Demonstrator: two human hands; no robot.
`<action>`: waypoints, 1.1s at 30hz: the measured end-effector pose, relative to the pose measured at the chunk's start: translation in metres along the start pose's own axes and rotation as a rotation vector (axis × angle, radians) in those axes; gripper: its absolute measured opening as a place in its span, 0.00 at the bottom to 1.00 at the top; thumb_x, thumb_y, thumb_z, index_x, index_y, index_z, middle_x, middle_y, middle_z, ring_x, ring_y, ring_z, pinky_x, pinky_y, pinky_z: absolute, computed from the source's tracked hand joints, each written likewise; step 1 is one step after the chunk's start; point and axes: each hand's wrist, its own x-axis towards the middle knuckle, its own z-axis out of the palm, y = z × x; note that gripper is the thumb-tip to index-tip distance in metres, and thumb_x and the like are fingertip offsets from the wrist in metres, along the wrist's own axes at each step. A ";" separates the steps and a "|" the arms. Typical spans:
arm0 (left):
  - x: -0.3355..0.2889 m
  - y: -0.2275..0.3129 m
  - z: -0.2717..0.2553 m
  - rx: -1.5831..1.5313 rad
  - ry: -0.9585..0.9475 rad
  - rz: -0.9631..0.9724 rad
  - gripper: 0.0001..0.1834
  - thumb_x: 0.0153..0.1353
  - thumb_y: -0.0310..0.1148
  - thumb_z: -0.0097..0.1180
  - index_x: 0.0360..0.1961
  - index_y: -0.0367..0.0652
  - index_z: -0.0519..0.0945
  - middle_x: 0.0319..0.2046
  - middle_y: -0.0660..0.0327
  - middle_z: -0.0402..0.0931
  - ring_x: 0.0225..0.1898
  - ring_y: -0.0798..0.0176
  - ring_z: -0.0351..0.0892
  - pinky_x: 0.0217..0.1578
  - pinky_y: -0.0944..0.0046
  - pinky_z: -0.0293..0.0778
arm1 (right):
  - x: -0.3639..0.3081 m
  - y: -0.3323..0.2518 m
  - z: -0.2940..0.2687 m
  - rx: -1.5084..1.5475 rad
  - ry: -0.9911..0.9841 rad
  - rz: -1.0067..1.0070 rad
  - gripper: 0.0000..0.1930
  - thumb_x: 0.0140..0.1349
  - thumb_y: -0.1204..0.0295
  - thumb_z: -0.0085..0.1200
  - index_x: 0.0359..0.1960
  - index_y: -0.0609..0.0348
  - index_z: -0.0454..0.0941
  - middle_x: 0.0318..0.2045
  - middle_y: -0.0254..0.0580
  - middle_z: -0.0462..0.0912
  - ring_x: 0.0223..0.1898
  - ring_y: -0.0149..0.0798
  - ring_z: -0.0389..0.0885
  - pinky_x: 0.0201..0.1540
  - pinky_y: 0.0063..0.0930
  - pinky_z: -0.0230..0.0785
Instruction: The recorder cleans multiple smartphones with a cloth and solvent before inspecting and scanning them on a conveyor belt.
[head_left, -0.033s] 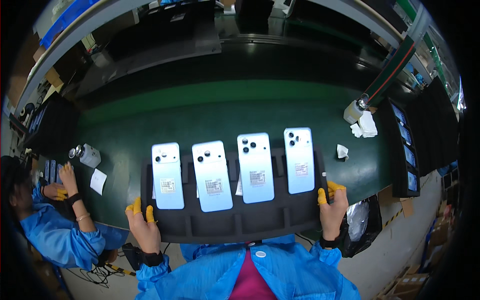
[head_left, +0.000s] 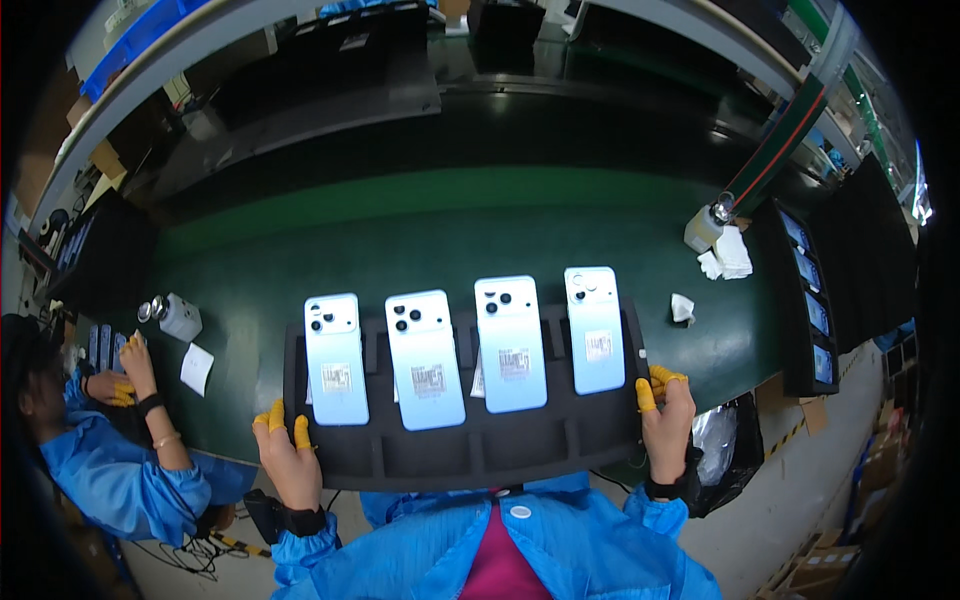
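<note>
A black foam tray (head_left: 520, 445) with divided slots spans the space before me, over the near edge of the green table. Several light-blue smartphones lie in a row on it, backs up, each with cameras at the top and a printed label: the leftmost phone (head_left: 337, 345), a second phone (head_left: 425, 345), a third phone (head_left: 508, 335) and the rightmost phone (head_left: 596, 315). My left hand (head_left: 290, 460) grips the tray's left end, and my right hand (head_left: 667, 430) the right end. Yellow finger cots cover some fingertips on both. White slips peek out beside some phones.
At the right stand a dispenser bottle (head_left: 705, 228), white wipes (head_left: 733, 255), a crumpled wipe (head_left: 682, 308) and a black tray of phones (head_left: 808, 300). To the left are another bottle (head_left: 180, 318), a paper slip (head_left: 196, 369) and a co-worker in a blue sleeve (head_left: 120, 480) handling phones.
The tray's far side and the phones sit slightly lower in the picture. Both my hands keep their hold on the tray's ends.
</note>
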 end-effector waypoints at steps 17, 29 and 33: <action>0.015 -0.004 0.008 0.031 -0.077 -0.035 0.18 0.51 0.17 0.57 0.46 0.26 0.74 0.43 0.40 0.70 0.45 0.35 0.71 0.46 0.52 0.68 | 0.397 -0.181 -0.076 -0.271 0.249 -0.996 0.15 0.53 0.81 0.52 0.45 0.63 0.77 0.39 0.55 0.81 0.42 0.56 0.79 0.48 0.39 0.71; 0.011 -0.008 0.007 0.042 -0.079 -0.042 0.18 0.51 0.17 0.57 0.45 0.25 0.75 0.42 0.40 0.70 0.43 0.37 0.72 0.46 0.52 0.69 | 0.386 -0.200 -0.061 -0.025 0.180 -0.851 0.11 0.60 0.72 0.53 0.43 0.59 0.83 0.32 0.45 0.84 0.33 0.40 0.82 0.39 0.28 0.73; 0.019 -0.013 0.003 0.023 -0.168 -0.064 0.18 0.51 0.20 0.60 0.44 0.24 0.74 0.41 0.40 0.69 0.43 0.37 0.71 0.44 0.51 0.68 | 0.277 -0.134 -0.031 1.016 -0.487 -0.055 0.14 0.65 0.78 0.46 0.52 0.66 0.74 0.46 0.47 0.80 0.46 0.39 0.82 0.48 0.31 0.78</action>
